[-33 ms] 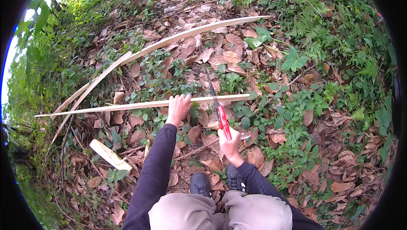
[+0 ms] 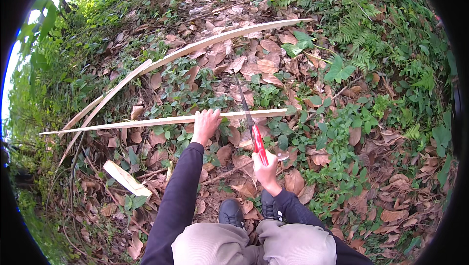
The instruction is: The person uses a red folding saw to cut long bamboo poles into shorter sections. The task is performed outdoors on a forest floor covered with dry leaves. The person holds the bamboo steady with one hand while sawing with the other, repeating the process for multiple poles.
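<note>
My left hand (image 2: 207, 124) is closed over a long pale wooden strip (image 2: 127, 123), its fingers wrapped across the far edge. The strip lies nearly level from the far left to just beyond my right hand. In my right hand (image 2: 266, 169) is a hand saw (image 2: 258, 143) with a red handle and a dark, narrow blade pointing away from me. Its blade crosses the strip near the right end, to the right of my left hand. How deep the teeth sit in the wood cannot be made out.
Beyond the strip lies a long curved wooden board (image 2: 220, 37), crossed at the left by another thin strip (image 2: 105, 99). A short wood offcut (image 2: 126, 179) rests at the lower left. Brown leaves, ferns and low green plants cover the ground. My shoes (image 2: 231, 212) are just below.
The saw and my right hand have shifted slightly toward me. My left hand and the strip stay in place.
</note>
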A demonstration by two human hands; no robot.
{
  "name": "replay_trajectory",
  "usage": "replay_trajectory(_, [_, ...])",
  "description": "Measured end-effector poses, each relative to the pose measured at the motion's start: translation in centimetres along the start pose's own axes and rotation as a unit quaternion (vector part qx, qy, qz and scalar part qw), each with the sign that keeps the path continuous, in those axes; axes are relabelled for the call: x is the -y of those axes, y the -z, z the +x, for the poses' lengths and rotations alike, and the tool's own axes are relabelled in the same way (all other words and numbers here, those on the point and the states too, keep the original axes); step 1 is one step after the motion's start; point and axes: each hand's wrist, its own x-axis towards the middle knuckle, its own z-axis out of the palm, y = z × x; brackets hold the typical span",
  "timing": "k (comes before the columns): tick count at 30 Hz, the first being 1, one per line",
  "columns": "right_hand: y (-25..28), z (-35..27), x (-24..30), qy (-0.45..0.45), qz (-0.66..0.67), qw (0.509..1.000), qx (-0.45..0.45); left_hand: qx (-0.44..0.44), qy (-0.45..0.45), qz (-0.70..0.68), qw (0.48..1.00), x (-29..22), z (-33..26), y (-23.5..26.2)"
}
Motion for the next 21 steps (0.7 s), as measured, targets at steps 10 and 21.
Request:
replay_trajectory(10, [0.4,-0.6,1.0,0.01,-0.01,1.0,0.01,-0.012,-0.003,-0.009,1.0,0.2,-0.1,-0.1])
replay_trajectory(21, [0.5,-0.7,0.6,0.052,-0.025,0.998,0.006,-0.009,0.004,0.006,1.0,0.2,-0.2,0.0])
